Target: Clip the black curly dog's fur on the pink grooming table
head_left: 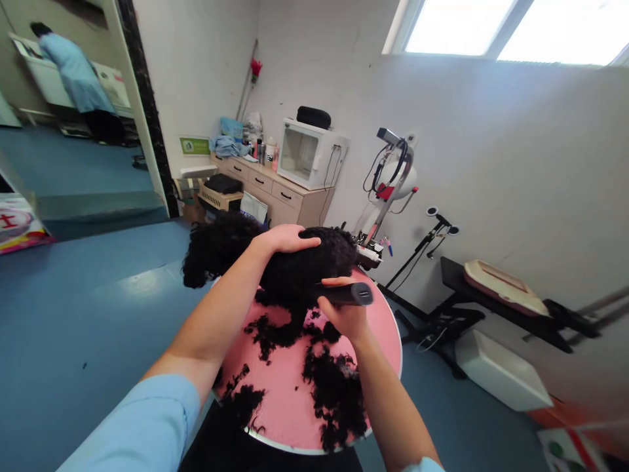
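Note:
A curly black dog [324,252] stands on a round pink grooming table [280,410], its head toward the left. Across the dog's back lies my left hand [289,238], open, with the thumb stretched out and some fingertips hidden by the fur. My right hand [346,319] is wrapped round a dark hair clipper [350,294], held against the dog's side near its hind end. The clipper's blade end is hidden in the black fur. Clumps of cut black hair [337,393] are strewn over the tabletop below the dog, several of them close to the front rim.
Behind the table stand a drawer cabinet [275,190] and a white glass-fronted box [309,154]. A stand dryer [393,177] rises beyond the dog's rear. To the right is a black shelf [506,305] bearing a beige tray. Another person [78,75] bends over a tub through the doorway.

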Available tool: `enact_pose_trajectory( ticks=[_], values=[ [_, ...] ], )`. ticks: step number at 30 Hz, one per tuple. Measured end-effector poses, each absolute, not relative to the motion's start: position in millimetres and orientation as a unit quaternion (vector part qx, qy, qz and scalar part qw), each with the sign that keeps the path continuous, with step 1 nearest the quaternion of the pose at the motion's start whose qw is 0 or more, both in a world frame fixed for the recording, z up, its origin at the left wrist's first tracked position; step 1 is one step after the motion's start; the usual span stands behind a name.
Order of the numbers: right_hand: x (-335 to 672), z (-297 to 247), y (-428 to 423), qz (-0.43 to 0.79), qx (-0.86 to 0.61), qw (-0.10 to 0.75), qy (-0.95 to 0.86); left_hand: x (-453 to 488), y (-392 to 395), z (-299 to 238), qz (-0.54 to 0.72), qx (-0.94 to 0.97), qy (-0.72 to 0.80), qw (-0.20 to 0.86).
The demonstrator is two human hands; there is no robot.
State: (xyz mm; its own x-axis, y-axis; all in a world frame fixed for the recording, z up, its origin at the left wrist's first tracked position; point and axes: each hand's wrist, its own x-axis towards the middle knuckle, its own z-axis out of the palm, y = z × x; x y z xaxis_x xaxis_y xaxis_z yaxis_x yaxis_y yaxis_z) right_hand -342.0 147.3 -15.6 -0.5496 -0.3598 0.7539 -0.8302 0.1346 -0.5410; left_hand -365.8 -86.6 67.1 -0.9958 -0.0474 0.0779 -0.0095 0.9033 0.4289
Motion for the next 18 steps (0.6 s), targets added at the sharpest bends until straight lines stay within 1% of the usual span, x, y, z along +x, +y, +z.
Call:
enact_pose_trajectory(
  ticks=[2,4,6,9,11,15,16,18],
  values=[
    [-339,-5,145,0.549,0.409,0.262,-0.681,-370,-83,68,-0.197,0.022,-0.979,0.043],
    [-339,3,135,0.540,0.421,0.262,-0.680,-376,-82,69,-0.185,0.031,-0.982,0.033],
    [-341,-2,126,0.492,0.427,0.237,-0.721,-383,-82,68,-0.180,0.041,-0.983,0.014],
    [-347,-30,125,0.451,0.420,0.182,-0.766,-395,-85,64,-0.177,0.052,-0.983,-0.015],
    [-350,-47,136,0.463,0.423,0.170,-0.760,-402,-86,62,-0.173,0.055,-0.983,-0.029],
    [-359,-50,153,0.544,0.422,0.204,-0.696,-413,-87,57,-0.154,0.054,-0.985,-0.054],
    [-363,-48,152,0.552,0.426,0.196,-0.689,-415,-87,58,-0.148,0.051,-0.986,-0.063],
    [-373,-49,145,0.535,0.435,0.145,-0.710,-419,-86,61,-0.132,0.044,-0.987,-0.082]
  ],
)
